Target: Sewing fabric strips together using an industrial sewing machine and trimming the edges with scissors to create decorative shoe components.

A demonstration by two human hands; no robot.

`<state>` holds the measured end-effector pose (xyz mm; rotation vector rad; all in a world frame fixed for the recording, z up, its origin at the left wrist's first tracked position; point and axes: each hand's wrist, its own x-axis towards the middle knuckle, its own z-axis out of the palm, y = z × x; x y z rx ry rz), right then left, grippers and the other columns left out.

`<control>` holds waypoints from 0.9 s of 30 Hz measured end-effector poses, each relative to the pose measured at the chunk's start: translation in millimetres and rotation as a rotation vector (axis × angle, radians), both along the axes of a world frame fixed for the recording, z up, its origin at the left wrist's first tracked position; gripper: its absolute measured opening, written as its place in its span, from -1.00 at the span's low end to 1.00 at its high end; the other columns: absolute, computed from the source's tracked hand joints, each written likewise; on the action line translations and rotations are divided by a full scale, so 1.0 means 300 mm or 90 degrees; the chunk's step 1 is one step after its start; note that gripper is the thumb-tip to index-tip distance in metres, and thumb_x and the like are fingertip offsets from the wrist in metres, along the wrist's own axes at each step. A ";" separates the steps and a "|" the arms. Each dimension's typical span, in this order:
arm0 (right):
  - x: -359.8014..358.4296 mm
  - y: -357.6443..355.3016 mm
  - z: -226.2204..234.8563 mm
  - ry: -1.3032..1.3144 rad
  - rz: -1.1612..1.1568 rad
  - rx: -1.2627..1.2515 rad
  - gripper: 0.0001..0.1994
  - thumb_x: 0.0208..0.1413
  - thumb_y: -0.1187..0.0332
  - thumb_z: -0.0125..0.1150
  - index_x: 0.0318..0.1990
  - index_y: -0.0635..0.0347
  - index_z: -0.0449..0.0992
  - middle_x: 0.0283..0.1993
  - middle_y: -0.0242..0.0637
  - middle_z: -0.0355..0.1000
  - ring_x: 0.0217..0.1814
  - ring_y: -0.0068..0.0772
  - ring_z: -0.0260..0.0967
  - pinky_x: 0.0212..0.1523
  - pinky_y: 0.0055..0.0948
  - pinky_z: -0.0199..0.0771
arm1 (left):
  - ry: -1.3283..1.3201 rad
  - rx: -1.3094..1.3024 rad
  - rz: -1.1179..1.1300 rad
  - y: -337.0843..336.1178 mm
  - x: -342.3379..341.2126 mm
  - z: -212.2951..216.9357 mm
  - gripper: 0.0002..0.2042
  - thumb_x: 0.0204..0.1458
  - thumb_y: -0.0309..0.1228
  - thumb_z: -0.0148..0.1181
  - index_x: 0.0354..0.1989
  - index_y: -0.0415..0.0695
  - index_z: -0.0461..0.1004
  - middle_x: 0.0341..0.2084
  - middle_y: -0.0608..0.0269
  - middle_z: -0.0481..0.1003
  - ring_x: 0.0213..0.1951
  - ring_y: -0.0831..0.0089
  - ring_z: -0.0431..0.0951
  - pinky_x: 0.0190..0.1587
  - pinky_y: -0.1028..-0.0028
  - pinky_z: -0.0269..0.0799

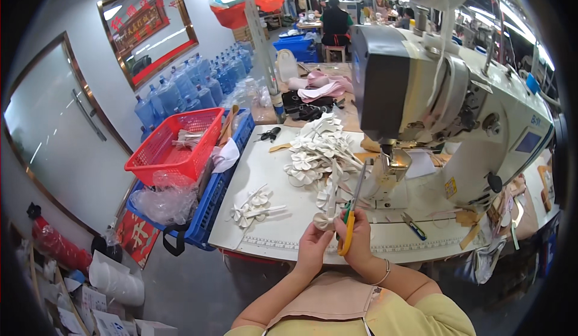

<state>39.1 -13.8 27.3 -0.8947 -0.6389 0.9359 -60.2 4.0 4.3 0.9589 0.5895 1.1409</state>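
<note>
My left hand [311,246] pinches a cream flower-shaped piece [323,220] by its edge, just over the front of the sewing table. A pale strip [333,193] rises from that piece toward the heap. In my right hand [360,240] are scissors [347,232] with yellow-orange handles, their blades pointing up and away; its fingertips come close to the flower piece, and whether they touch it I cannot tell. A large heap of similar cream flower pieces with straps [316,149] lies beyond my hands. To its left sits a smaller group of flower pieces [256,208].
A white sewing machine [433,89] stands at the right, its needle area close to my right hand. Small thread snips [414,226] lie right of me. Black-handled snips [270,134] are farther back. A red basket [174,140] rests on a blue crate [208,209] at the left.
</note>
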 end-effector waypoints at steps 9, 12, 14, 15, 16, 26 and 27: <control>0.073 0.132 0.104 -0.105 0.098 -0.036 -0.67 -0.11 0.47 0.31 -0.23 0.26 0.27 -0.37 -0.33 0.34 -0.43 -0.54 0.36 -0.44 -0.58 0.45 | -0.018 -0.067 -0.014 0.064 -0.128 0.017 -0.84 0.07 -0.52 0.05 -0.19 -0.31 0.38 -0.30 0.21 0.50 -0.24 0.50 0.50 -0.12 0.57 0.38; 0.082 0.177 0.122 -0.149 0.163 -0.079 -0.67 -0.14 0.46 0.33 -0.28 0.27 0.27 -0.43 -0.36 0.32 -0.51 -0.57 0.32 -0.54 -0.61 0.37 | 0.062 0.001 -0.045 0.062 -0.129 0.003 -0.86 0.06 -0.54 0.05 -0.21 -0.28 0.39 -0.19 0.18 0.46 -0.04 0.40 0.41 0.02 0.48 0.27; 0.064 0.184 0.095 -0.130 0.262 -0.141 -0.66 -0.15 0.46 0.33 -0.26 0.28 0.27 -0.46 -0.37 0.32 -0.52 -0.57 0.32 -0.55 -0.60 0.37 | 0.082 0.308 0.106 0.070 -0.110 0.027 -0.88 0.04 -0.54 0.07 -0.24 -0.23 0.41 -0.05 0.19 0.37 0.15 0.36 0.20 0.15 0.40 0.08; 0.037 0.172 0.081 -0.093 0.293 -0.174 -0.69 -0.12 0.43 0.32 -0.27 0.27 0.30 -0.47 -0.37 0.33 -0.54 -0.58 0.32 -0.56 -0.62 0.35 | 0.088 0.345 0.060 0.091 -0.129 0.021 -0.81 0.06 -0.54 0.01 -0.13 -0.19 0.35 0.01 0.11 0.31 0.30 0.28 -0.12 0.25 0.24 -0.15; 0.025 0.184 0.024 -0.073 0.365 -0.166 -0.70 -0.09 0.37 0.30 -0.24 0.26 0.35 -0.45 -0.35 0.35 -0.56 -0.59 0.31 -0.60 -0.64 0.32 | 0.087 0.348 0.061 0.098 -0.124 0.010 -0.81 0.06 -0.54 0.01 -0.13 -0.19 0.35 0.01 0.11 0.31 0.30 0.28 -0.12 0.25 0.24 -0.15; 0.258 0.036 0.039 -0.211 0.493 -0.248 -0.61 -0.11 0.46 0.29 -0.11 0.31 0.31 -0.40 -0.35 0.39 -0.38 -0.62 0.38 -0.57 -0.59 0.44 | -0.262 0.057 -0.027 0.113 -0.215 0.052 -0.78 0.04 -0.59 0.04 -0.17 -0.04 0.26 -0.16 0.22 0.32 -0.18 0.27 0.48 -0.17 0.25 0.47; 0.293 0.024 0.038 -0.227 0.547 -0.261 -0.55 -0.15 0.43 0.35 -0.08 0.33 0.33 -0.42 -0.38 0.39 -0.38 -0.65 0.36 -0.52 -0.61 0.43 | -0.260 0.061 0.007 0.119 -0.210 0.045 -0.83 0.01 -0.60 0.09 -0.27 -0.04 0.33 -0.17 0.27 0.31 -0.31 0.33 0.50 -0.18 0.25 0.48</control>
